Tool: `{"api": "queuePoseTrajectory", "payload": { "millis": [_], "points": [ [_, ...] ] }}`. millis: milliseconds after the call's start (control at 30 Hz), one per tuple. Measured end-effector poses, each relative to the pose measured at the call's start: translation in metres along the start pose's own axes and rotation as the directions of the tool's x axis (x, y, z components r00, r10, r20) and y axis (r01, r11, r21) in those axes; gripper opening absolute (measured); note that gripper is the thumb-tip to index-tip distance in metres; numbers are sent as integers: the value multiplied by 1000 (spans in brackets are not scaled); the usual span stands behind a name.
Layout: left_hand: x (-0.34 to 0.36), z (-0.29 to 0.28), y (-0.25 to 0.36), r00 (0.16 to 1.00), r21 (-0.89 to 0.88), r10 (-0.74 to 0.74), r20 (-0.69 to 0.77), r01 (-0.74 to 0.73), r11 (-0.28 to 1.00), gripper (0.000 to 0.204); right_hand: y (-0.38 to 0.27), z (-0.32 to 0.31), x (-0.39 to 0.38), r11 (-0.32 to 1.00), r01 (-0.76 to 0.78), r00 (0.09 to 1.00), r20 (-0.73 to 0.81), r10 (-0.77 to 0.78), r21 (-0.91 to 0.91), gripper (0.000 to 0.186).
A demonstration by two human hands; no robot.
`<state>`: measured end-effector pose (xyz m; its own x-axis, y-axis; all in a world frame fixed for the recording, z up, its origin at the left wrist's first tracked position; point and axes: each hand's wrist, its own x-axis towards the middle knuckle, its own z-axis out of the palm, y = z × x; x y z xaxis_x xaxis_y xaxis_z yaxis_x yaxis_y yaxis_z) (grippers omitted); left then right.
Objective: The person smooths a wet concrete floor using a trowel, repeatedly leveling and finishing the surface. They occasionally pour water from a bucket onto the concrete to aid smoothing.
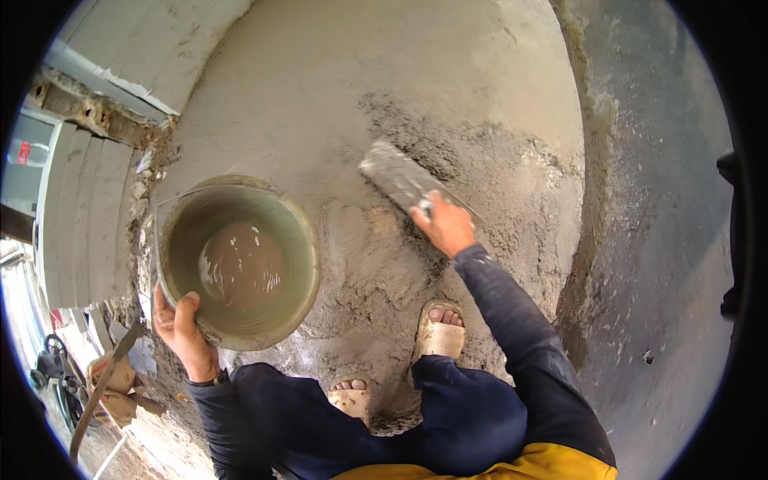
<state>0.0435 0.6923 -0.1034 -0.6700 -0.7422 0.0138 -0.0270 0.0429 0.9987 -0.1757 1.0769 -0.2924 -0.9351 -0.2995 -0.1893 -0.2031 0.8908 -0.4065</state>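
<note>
My left hand grips the lower left rim of a round greenish bucket, thumb over the edge. Inside it, at the bottom, lies some murky grey-brown water. My right hand is closed around the handle of a flat metal plastering trowel, its blade smeared with grey. The trowel lies over the wet mortar, between rough, lumpy patches and a smoother stretch farther off. Whether the whole blade touches the mortar I cannot tell.
My sandalled feet stand in the rough mortar close to me. Along the right runs a ridge beside a grey surface. Pale panels line the left, with a torn brown bag and a dark tool lower down.
</note>
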Motion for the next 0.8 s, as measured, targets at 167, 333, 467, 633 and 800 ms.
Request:
{"api": "queuePoseTrajectory", "payload": {
  "millis": [167,333,467,633,800],
  "points": [
    [4,13,-3,992,19,-63,-113,66,998,69,47,-4,80,985,-60,998,1,61,-160,55],
    [5,18,0,996,1,-69,-61,69,998,60,125,-25,116,950,-311,946,-109,306,-37,71],
    [-1,9,10,995,-85,-33,-97,25,996,51,169,-34,115,896,-442,845,-325,425,23,67],
    [-17,-12,25,991,-60,-49,-126,42,997,54,128,-9,122,620,-381,831,-40,554,686,59],
    [-13,-11,22,978,-97,-108,-178,92,991,51,-10,38,126,583,-346,938,275,210,735,53]
  ]
}}
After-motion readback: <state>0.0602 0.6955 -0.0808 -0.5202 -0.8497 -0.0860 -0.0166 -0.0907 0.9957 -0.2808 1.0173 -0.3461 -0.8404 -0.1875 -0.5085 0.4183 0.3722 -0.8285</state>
